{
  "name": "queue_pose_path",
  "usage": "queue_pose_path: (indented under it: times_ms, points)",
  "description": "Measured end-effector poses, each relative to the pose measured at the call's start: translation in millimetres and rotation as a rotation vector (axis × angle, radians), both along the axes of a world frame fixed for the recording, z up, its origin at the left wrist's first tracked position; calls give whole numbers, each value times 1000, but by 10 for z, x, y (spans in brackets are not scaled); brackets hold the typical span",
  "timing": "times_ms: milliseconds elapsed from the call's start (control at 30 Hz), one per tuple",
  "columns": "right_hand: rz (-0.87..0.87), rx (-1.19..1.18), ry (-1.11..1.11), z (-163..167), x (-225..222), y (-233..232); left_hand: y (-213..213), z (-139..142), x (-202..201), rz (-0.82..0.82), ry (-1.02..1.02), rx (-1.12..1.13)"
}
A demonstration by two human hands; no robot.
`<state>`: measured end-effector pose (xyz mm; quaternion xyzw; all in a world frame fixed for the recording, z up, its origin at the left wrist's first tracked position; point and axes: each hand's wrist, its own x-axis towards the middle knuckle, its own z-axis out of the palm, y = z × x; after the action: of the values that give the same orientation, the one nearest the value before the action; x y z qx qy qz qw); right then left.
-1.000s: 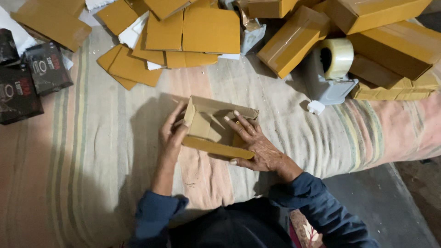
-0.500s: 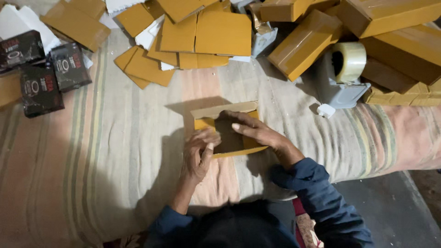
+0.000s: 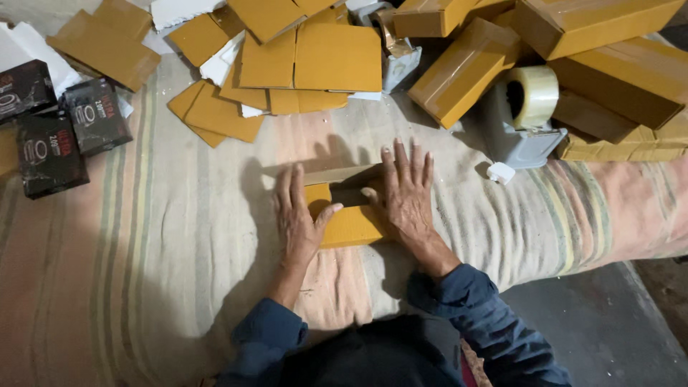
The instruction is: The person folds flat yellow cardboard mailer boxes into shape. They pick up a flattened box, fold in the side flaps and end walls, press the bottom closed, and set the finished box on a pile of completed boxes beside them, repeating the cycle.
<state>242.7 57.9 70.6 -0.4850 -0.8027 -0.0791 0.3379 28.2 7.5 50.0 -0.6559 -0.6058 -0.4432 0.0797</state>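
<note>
Now both hands lie flat, fingers spread, on either side of the small yellow box [image 3: 349, 215] on the striped bedspread [image 3: 143, 258]. Left hand [image 3: 297, 218] presses its left edge, thumb hooked over the front panel; right hand [image 3: 406, 197] covers its right end, thumb on the top. Neither hand is closed around it.

A second ago the box stood half-open, flaps up, gripped between the fingers. Half a second ago it was being folded down. It now sits low and squared, so the folding looks about finished, by this reading.

Around it: flat yellow blanks [image 3: 337, 57] just beyond, made-up boxes [image 3: 466, 68] top right, a tape dispenser [image 3: 527, 118] near the right hand, black packets [image 3: 50, 136] well off to the left.
</note>
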Motion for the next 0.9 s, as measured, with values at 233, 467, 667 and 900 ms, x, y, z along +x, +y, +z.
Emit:
queue_pose_path:
  times_ms: [233, 467, 667, 900]
  points:
    - [205, -432, -314, -69, -652, -145, -13, -207, -55, -59, -416, -130]
    - [348, -331, -334, -238, -1110, -220, -35, -279, -203, -108, -743, -279]
    - [87, -415, -224, -178, -344, 46, -16, -302, -196, -82, -503, -317]
    - [-15, -410, -46, -196, -19, 26, 25, -107, -101, 5, 127, -366]
